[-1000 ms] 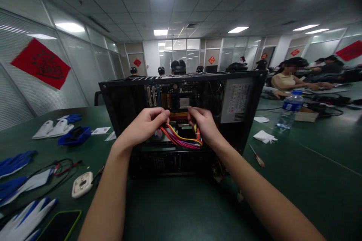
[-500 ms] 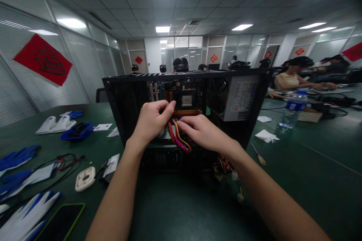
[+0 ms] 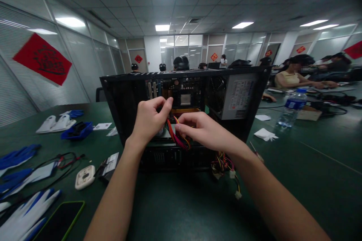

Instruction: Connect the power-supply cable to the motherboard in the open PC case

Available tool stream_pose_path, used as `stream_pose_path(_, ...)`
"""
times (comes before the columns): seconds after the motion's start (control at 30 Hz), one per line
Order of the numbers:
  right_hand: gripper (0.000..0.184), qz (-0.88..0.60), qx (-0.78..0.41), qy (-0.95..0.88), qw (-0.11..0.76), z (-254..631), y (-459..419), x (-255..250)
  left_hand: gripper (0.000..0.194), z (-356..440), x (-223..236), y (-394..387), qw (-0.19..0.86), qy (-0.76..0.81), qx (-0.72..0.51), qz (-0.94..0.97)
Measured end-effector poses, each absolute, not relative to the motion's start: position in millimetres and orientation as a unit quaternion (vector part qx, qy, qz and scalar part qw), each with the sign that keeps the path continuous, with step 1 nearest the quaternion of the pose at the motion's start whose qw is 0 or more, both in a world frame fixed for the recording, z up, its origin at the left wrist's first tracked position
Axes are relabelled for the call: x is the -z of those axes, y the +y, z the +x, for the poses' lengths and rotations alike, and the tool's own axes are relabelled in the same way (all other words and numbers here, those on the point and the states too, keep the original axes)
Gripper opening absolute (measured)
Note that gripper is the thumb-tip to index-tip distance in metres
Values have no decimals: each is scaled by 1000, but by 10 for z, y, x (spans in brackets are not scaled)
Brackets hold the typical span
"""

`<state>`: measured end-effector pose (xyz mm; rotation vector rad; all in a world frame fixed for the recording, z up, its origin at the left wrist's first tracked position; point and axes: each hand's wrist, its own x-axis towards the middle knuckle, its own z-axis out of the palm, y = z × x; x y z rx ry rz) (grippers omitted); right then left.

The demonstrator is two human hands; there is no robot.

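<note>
An open black computer case stands in front of me, with its motherboard and a silver power supply showing inside. A bundle of coloured power cables loops out between my hands. My left hand is closed at the upper left end of that bundle, its fingertips turned inward; what they pinch is partly hidden. My right hand pinches the yellow wires at the right side of the bundle between thumb and finger. More loose cables with white connectors hang from the case below my right forearm.
Left on the green table lie blue-and-white gloves, a phone, a beige round-cornered object and a blue tray. On the right are a water bottle, a crumpled tissue and a partly hidden screwdriver. A person sits beyond.
My right hand has shifted slightly left and its fingers have curled closer on the wires. My left hand keeps its grip, a little further left. The forearm now covers part of the screwdriver.
</note>
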<state>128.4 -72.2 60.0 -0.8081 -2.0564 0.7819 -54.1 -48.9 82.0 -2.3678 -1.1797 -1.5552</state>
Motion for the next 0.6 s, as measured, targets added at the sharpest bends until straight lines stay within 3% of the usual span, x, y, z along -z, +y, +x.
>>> stream_pose_path(0.17, 29, -338, -281, -772, 458, 1230, -649, -541, 33, -533, -849, -547, 25, -377, 578, -723)
stream_pose_path(0.33, 25, -302, -309, -834, 343, 1094, -753, -519, 33, -425, -880, -709, 37, -343, 544, -765)
stream_pose_path(0.6, 22, -185, -537, -784, 252, 1274, -842, -680, 37, -345, -877, -734, -44, -336, 557, -758)
